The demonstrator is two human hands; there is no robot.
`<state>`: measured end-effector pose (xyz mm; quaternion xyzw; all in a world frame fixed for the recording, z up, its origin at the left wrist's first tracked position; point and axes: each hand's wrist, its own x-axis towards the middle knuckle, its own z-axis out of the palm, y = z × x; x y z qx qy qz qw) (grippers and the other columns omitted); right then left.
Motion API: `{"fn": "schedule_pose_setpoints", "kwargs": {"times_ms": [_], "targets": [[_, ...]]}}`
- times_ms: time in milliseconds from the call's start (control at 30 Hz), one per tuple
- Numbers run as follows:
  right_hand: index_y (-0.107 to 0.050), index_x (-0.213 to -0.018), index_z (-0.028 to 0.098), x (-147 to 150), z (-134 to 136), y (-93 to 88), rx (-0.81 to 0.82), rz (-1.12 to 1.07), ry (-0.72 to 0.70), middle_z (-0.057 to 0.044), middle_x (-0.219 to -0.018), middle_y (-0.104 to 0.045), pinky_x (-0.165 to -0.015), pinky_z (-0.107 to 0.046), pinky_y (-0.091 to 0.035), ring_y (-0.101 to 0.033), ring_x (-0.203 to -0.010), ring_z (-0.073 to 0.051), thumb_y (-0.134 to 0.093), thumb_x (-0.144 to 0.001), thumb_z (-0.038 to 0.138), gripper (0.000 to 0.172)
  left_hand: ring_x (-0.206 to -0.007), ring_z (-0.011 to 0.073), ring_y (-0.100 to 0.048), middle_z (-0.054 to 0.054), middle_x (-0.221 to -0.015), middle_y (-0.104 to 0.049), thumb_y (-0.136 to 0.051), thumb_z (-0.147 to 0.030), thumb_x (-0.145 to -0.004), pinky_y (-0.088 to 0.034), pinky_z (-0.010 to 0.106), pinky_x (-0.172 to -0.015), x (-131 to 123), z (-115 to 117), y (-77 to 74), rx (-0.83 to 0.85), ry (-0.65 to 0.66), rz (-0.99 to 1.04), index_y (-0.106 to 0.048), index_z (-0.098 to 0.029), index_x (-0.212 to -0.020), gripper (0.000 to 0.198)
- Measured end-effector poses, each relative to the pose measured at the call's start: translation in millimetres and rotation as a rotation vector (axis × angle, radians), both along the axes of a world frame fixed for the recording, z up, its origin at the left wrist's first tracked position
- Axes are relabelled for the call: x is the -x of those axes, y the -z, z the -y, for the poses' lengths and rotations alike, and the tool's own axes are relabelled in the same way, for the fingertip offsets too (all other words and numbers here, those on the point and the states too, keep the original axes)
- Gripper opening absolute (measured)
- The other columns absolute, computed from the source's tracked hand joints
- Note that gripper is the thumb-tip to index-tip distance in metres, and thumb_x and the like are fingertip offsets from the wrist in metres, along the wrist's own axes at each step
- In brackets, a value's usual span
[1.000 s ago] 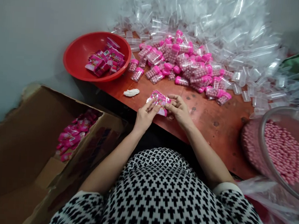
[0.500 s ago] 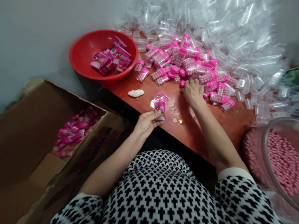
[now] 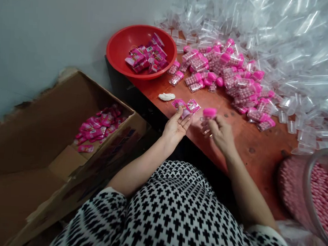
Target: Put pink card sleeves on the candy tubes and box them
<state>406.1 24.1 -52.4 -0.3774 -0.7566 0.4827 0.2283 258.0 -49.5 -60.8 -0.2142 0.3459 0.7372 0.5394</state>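
Observation:
My left hand (image 3: 177,128) is at the table's front edge, thumb and fingers closed on a small pink printed wrapper (image 3: 185,112). Just beyond it, another pink printed wrapper (image 3: 193,105) lies flat on the table. Off to the right, my right hand (image 3: 222,135) grips a small clear candy bottle with a bright pink cap (image 3: 209,112). The bottle is smeared by motion, its cap tilted up, a short gap from the wrapper. Behind both hands lies a heap of capped bottles (image 3: 248,92) filled with pink balls.
A red bowl (image 3: 115,58) of wrapped packs stands on the table's left end. Near it lies a white lump (image 3: 166,97). An open cardboard box (image 3: 95,170) with pink packs is lower left. Clear containers (image 3: 300,82) pile up behind; a tub of pink balls (image 3: 293,181) stands right.
My right hand has pulled back from the heap with a pink-capped bottle and come near my left hand. The view has swung left, so the scene sits farther right.

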Motion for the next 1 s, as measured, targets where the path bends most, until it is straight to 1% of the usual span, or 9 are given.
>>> {"fn": "schedule_pose_setpoints", "kwargs": {"times_ms": [33,100,200,333,500,633,733,867,1000], "targets": [[-0.056,-0.091,0.022,0.7,19.4,1.2,0.122,-0.072,-0.005,-0.002,-0.073,-0.064,-0.05,-0.027,-0.05,-0.06,-0.058,-0.015,-0.047,-0.092,0.049,0.029,-0.072,0.012,-0.069,0.001,-0.076,-0.07,-0.067,-0.025,-0.087,-0.057,0.024,-0.073,-2.2,-0.6,-0.7,-0.009,0.008,0.003,-0.064,-0.017,-0.081,0.01],[-0.057,-0.092,0.022,4.8,48.0,4.2,0.239,-0.17,0.011,-0.001,-0.074,-0.063,-0.049,-0.025,-0.052,-0.062,-0.057,-0.014,-0.052,-0.089,0.052,0.03,-0.063,0.0106,-0.067,0.0,-0.07,-0.068,-0.066,-0.026,-0.088,-0.055,0.021,-0.062,-7.1,-1.8,-2.2,-0.021,0.035,0.01,-0.063,-0.016,-0.079,0.014],[-0.058,-0.094,0.022,11.0,63.4,8.4,0.245,-0.226,0.091,0.001,-0.073,-0.064,-0.053,-0.025,-0.056,-0.063,-0.058,-0.012,-0.055,-0.088,0.051,0.03,-0.055,0.0094,-0.063,-0.001,-0.065,-0.067,-0.065,-0.029,-0.088,-0.052,0.02,-0.055,-14.7,-2.5,-5.7,-0.056,0.061,0.006,-0.063,-0.016,-0.077,0.017],[-0.06,-0.096,0.022,10.9,60.4,11.6,0.245,-0.247,0.156,0.002,-0.069,-0.064,-0.053,-0.025,-0.057,-0.062,-0.054,-0.011,-0.056,-0.088,0.051,0.031,-0.056,0.009,-0.062,-0.001,-0.067,-0.067,-0.07,-0.029,-0.084,-0.05,0.02,-0.056,-22.6,-1.1,-11.3,-0.075,0.081,-0.042,-0.064,-0.016,-0.077,0.016],[-0.06,-0.094,0.021,8.8,58.8,12.9,0.315,-0.302,0.133,0.003,-0.07,-0.063,-0.052,-0.023,-0.057,-0.061,-0.053,-0.01,-0.06,-0.085,0.053,0.033,-0.048,0.0076,-0.055,-0.003,-0.06,-0.062,-0.078,-0.038,-0.075,-0.043,0.019,-0.046,-29.0,1.6,-13.0,-0.052,0.148,-0.193,-0.06,-0.016,-0.071,0.029],[-0.059,-0.09,0.021,9.6,57.3,13.9,0.401,-0.36,0.099,0.003,-0.07,-0.063,-0.051,-0.023,-0.057,-0.061,-0.053,-0.009,-0.062,-0.082,0.057,0.037,-0.043,0.0065,-0.05,-0.004,-0.054,-0.056,-0.085,-0.044,-0.063,-0.039,0.019,-0.041,-28.3,4.1,-10.9,-0.123,0.219,-0.359,-0.058,-0.015,-0.068,0.04],[-0.059,-0.092,0.021,9.1,57.3,15.7,0.331,-0.347,0.141,0.003,-0.069,-0.063,-0.054,-0.024,-0.057,-0.062,-0.054,-0.01,-0.06,-0.084,0.056,0.036,-0.047,0.0071,-0.054,-0.004,-0.058,-0.06,-0.088,-0.042,-0.057,-0.044,0.019,-0.047,-24.7,4.4,-10.7,-0.191,0.268,-0.46,-0.06,-0.014,-0.071,0.041],[-0.06,-0.098,0.023,7.4,59.6,19.1,0.232,-0.33,0.165,0.002,-0.072,-0.064,-0.056,-0.027,-0.058,-0.064,-0.056,-0.011,-0.057,-0.087,0.052,0.031,-0.044,0.0074,-0.053,-0.003,-0.057,-0.061,-0.091,-0.041,-0.049,-0.042,0.02,-0.044,-21.6,3.3,-10.2,-0.212,0.336,-0.539,-0.062,-0.014,-0.069,0.045],[-0.061,-0.101,0.024,7.2,58.8,19.6,0.21,-0.325,0.172,0.002,-0.074,-0.065,-0.06,-0.028,-0.059,-0.064,-0.059,-0.012,-0.056,-0.088,0.052,0.031,-0.041,0.0087,-0.051,-0.002,-0.052,-0.059,-0.089,-0.046,-0.05,-0.04,0.021,-0.04,-19.6,3.0,-8.6,-0.193,0.388,-0.585,-0.062,-0.013,-0.063,0.045]]}}
